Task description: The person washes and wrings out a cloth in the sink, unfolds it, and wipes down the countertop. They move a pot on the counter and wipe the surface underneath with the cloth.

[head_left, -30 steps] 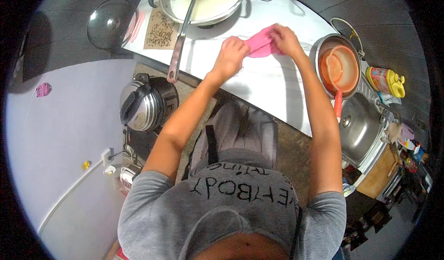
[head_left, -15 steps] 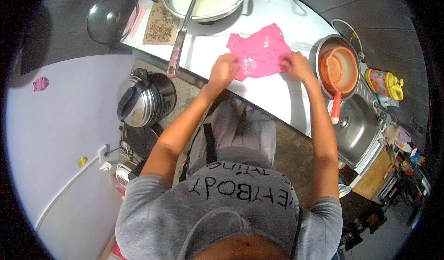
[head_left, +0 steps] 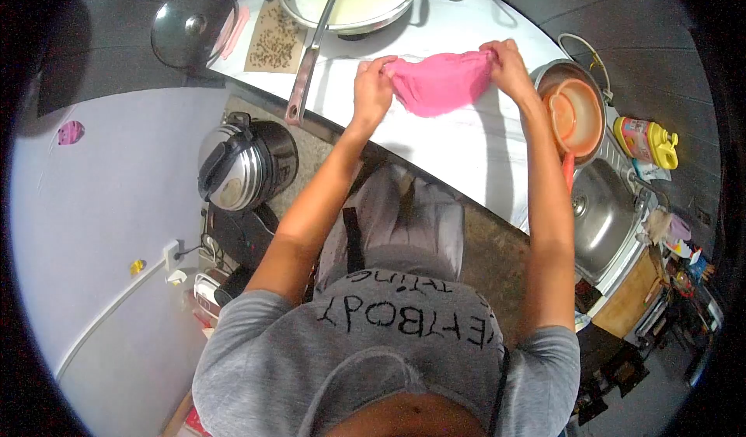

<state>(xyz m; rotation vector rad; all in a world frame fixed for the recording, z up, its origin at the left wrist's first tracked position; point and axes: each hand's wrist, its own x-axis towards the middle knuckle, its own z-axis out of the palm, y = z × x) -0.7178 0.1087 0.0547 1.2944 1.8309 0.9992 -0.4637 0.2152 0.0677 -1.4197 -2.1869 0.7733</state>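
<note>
A thin, glossy pink plastic bag (head_left: 443,84) is stretched between my two hands above the white table. My left hand (head_left: 374,91) pinches its left corner. At the upper right corner, my right hand (head_left: 509,70) is closed on the edge. The bag's lower part sags between them in a curve. Beyond the bag stands a wide pan (head_left: 284,1) of pale, whitish liquid. A metal spatula (head_left: 315,52) rests in the pan, its handle sticking out over the table's front edge.
Right of my right hand, a metal bowl (head_left: 544,71) holds an orange ladle (head_left: 597,118). Past it are a sink (head_left: 602,211) and a yellow bottle (head_left: 645,140). Left are a speckled brown sheet (head_left: 276,40), a glass lid (head_left: 194,25) and a pressure cooker (head_left: 245,165).
The bag lay spread flat on the table; both hands have lifted its edge and drawn it up between them. My right hand moved further away from my body.
</note>
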